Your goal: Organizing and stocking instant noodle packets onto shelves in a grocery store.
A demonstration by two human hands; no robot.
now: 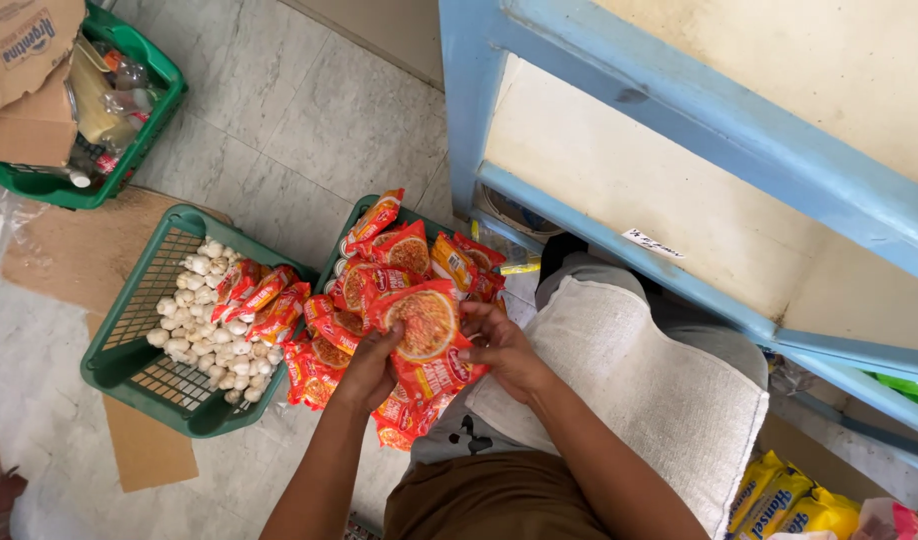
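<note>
My left hand (pixel 369 365) and right hand (pixel 499 345) both grip one red noodle packet (pixel 426 335). Three green baskets (pixel 129 350) sit on the floor.

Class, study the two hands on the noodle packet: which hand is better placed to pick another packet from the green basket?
Probably the left hand: it lies beside the packets heaped in the green basket, while the right hand grips the noodle packet on the far side.

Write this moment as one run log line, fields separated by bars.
left hand and right hand: hold red noodle packet | below: packet pile | left: green basket, garlic
</note>
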